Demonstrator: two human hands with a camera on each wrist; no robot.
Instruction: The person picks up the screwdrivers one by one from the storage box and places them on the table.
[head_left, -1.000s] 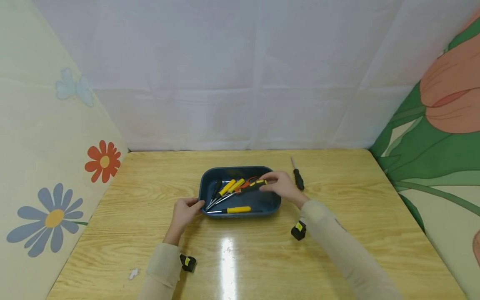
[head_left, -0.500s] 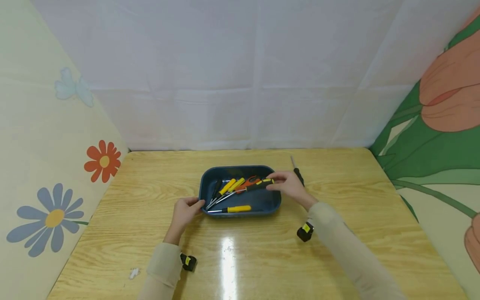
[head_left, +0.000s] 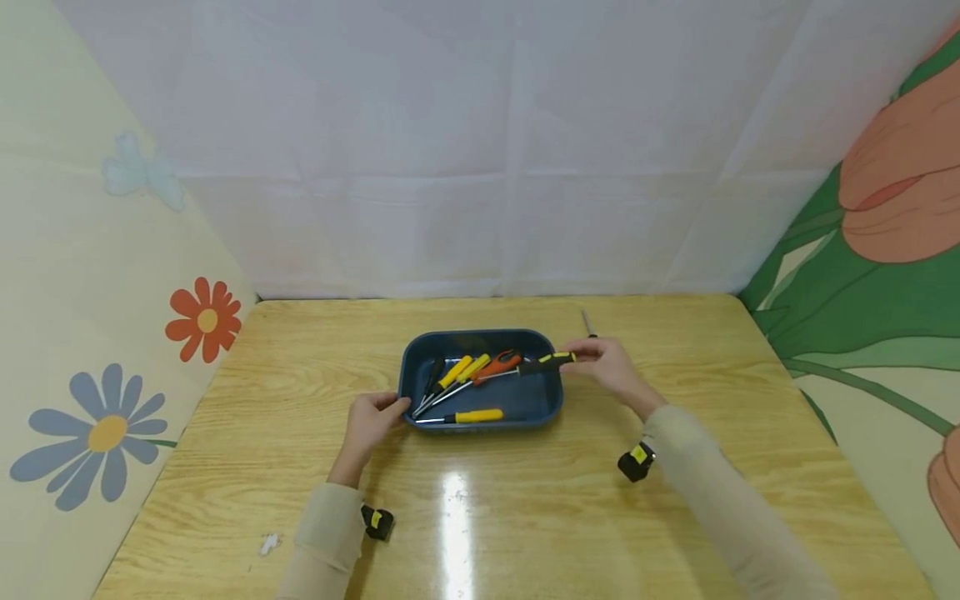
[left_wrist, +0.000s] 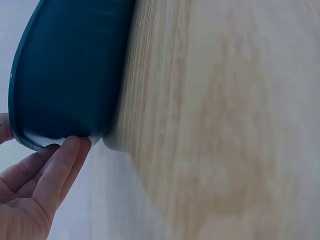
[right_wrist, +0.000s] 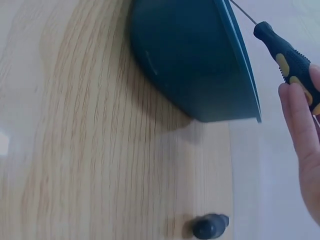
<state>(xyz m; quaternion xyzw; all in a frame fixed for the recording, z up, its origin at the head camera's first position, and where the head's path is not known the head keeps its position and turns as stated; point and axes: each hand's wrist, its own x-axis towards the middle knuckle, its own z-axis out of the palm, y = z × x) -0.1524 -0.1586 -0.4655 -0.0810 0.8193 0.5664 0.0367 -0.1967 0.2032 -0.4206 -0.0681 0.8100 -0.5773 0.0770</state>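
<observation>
Pinches a black-and-yellow screwdriver (head_left: 545, 364) near the butt of its handle in the right hand (head_left: 607, 364), with thumb and fingers closed in around it. Holds it raised over the right end of the blue tray (head_left: 525, 402), with the handle across the right rim and the shaft slanting inward over an orange-and-black tool (head_left: 493, 367) of unclear type. Pinches the tray's near left corner in the left hand (head_left: 369, 425), with the thumb over the rim and the fingers only slightly bent against the outer wall. Has the tray standing on the wooden table (head_left: 525, 517), near the far edge and about midway between the side edges. Shows, in the left half of the tray, a black-handled tool (head_left: 433, 372) and, just beside it, two yellow-handled tools (head_left: 455, 372), with metal shafts running toward the near left corner. Shows, along the tray's near edge, a yellow-handled screwdriver (head_left: 478, 416) lying lengthwise. Shows, toward the table's far right corner, a dark screwdriver (head_left: 588, 322) pointing at the far edge, mostly hidden behind the right hand in the head view. Shows, toward the table's left edge, a small white scrap (head_left: 269, 544).
</observation>
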